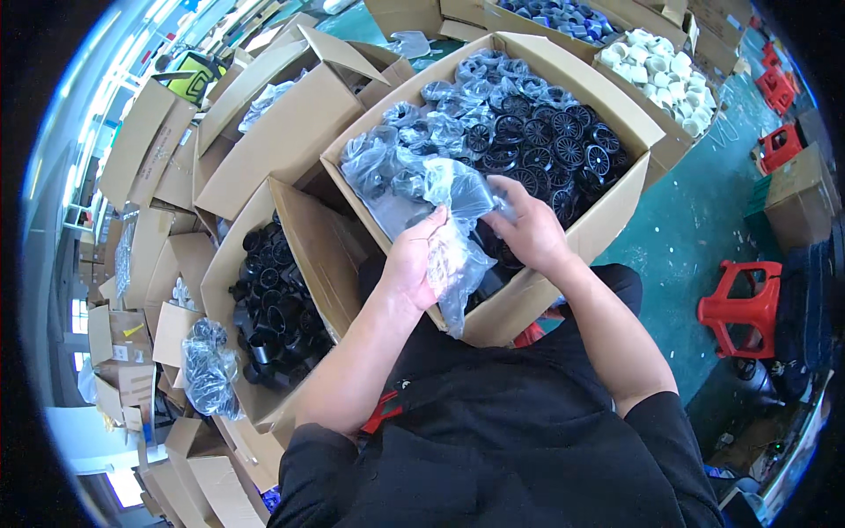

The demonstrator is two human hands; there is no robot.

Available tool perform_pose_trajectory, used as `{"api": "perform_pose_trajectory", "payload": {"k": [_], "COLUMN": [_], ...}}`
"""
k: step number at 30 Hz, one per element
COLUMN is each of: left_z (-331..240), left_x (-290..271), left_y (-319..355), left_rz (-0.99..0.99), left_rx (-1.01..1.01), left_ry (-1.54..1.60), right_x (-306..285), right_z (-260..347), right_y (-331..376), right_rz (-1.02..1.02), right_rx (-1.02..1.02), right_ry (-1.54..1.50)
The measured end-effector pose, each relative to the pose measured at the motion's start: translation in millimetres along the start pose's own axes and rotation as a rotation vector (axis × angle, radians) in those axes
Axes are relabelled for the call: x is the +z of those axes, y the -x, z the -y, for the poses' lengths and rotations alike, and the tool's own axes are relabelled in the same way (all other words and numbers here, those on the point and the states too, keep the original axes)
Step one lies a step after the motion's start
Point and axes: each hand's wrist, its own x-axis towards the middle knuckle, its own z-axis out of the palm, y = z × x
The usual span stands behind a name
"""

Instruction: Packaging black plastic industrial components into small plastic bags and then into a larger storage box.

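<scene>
Over the near side of the open carton point(607, 214), a clear bag point(459, 255) is pinched in the left hand point(412, 262); whether the right hand point(533, 227), at its right, grips it I cannot tell. Bag handling seems in hand, calling next for a steady left hold.

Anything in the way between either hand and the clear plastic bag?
Nothing visible: the left hand holds the clear plastic bag directly, and the right hand appears to touch its upper right side. The open carton is beneath, not between.
</scene>
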Motion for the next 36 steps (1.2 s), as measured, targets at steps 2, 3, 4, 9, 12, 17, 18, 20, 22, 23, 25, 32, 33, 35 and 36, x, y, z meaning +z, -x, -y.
{"api": "perform_pose_trajectory", "payload": {"k": [2,3,4,9,12,17,18,20,22,23,25,32,33,35,36], "left_z": [-1.4,-1.8,-1.9,9.0,20.8,26.5,25.2,24.2,24.6,24.8,24.2,12.8,10.1,7.5,6.6], "left_x": [-6.4,-9.6,-12.4,-19.1,-32.9,-24.1,-16.8,-12.3,-9.9,-9.0,-9.9,-17.1,-14.6,-11.1,-9.4], "left_y": [-2.2,-3.5,-4.1,-10.3,-17.4,3.3,11.9,16.4,15.8,15.0,12.9,-1.3,-0.9,2.7,5.2], "left_rz": [0.043,0.064,0.085,-0.192,-0.221,-0.220,-0.205,-0.188,-0.205,-0.212,-0.221,-0.136,-0.148,-0.161,-0.159], "left_rx": [-0.010,-0.016,-0.021,0.230,0.412,0.660,0.690,0.717,0.700,0.690,0.681,0.799,0.817,0.834,0.864], "left_ry": [0.023,0.035,0.046,-0.036,-0.286,-0.944,-1.148,-1.350,-1.461,-1.515,-1.568,-1.298,-1.267,-1.235,-1.249], "right_x": [2.9,4.3,5.4,7.2,8.0,1.5,-0.8,-3.5,-5.1,-6.0,-8.4,-14.9,-15.4,-15.7,-15.4], "right_z": [-2.8,-4.7,-6.7,-20.7,-18.9,-6.1,-1.0,6.7,12.7,15.2,20.1,29.0,29.2,30.4,32.4], "right_y": [1.2,1.7,1.9,-2.3,-3.4,-1.3,-0.3,0.6,0.9,0.9,0.8,-5.3,-6.4,-8.5,-9.8], "right_rz": [-0.051,-0.077,-0.102,-0.102,-0.080,-0.083,-0.094,-0.104,-0.052,-0.026,0.000,-0.026,-0.023,-0.018,-0.039], "right_rx": [-0.125,-0.187,-0.249,-0.268,-0.206,-0.082,-0.051,-0.022,-0.043,-0.053,-0.064,-0.172,-0.192,-0.212,-0.229], "right_ry": [0.019,0.029,0.037,0.000,0.027,-0.096,-0.173,-0.248,-0.250,-0.250,-0.249,-0.176,-0.108,-0.042,-0.026]}}
